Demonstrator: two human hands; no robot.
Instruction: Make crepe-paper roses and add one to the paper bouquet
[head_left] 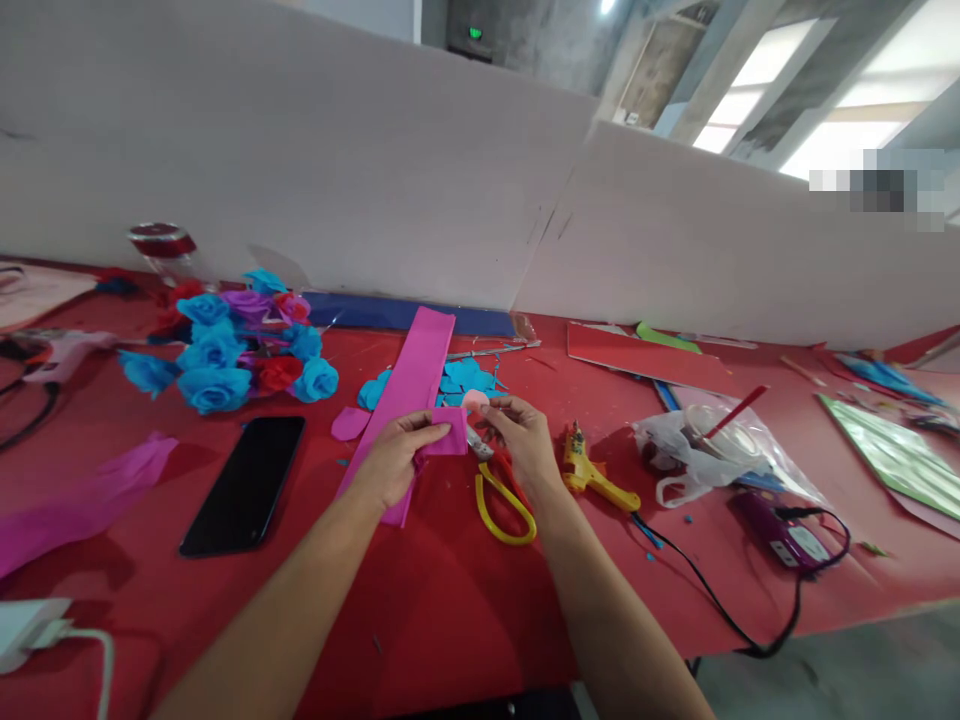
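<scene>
My left hand point(397, 455) pinches a small folded piece of magenta crepe paper point(448, 438), thumb on top. In my right hand point(519, 435), a pale pink round piece point(475, 402) is held between the fingertips, just right of the folded paper. Beneath my left hand runs a long magenta paper strip point(415, 370), slanting across the table. Scissors with a yellow handle loop point(525, 530) lie below my right hand, partly hidden by it. Blue paper petals point(466, 378) are piled behind both hands, and a magenta petal point(349, 424) lies left of the strip.
Blue, purple and red paper flowers point(217, 350) stand at the left, near a black phone point(244, 487). A yellow glue gun point(596, 477) with a cord lies right, beside a plastic bag point(686, 465) and a purple device point(780, 530). A white partition point(337, 170) bounds the back.
</scene>
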